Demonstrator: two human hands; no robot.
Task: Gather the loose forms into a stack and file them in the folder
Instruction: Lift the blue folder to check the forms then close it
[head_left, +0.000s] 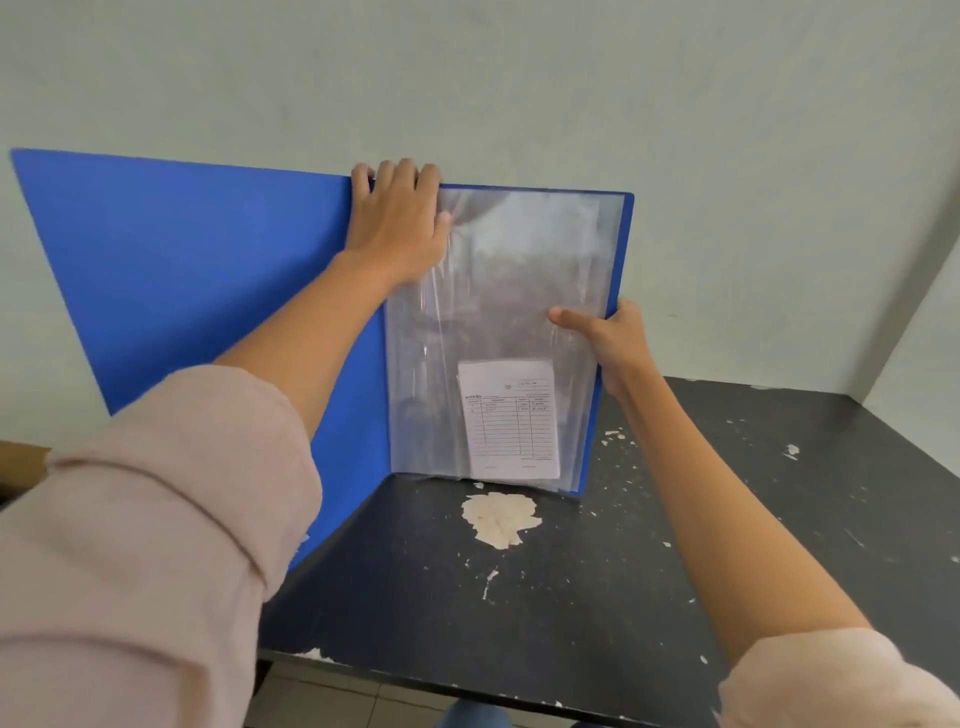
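Your left fingers (400, 171) curling over top edge at spine, left hand (397, 223) clamping folder (182, 270) upright, upper centre of frame. Your right thumb (571, 317) pressing front of clear sleeves (519, 270), other fingers hiding behind cover, right hand (608, 338) pinching right edge. Forms (511, 421) sitting low in front sleeve, lower centre; folder standing on black table (727, 519). Advice: hold spine firm, tap bottom edge so stack is settling square before closing cover. Forms showing ruled grid; header print too blurred for reading.
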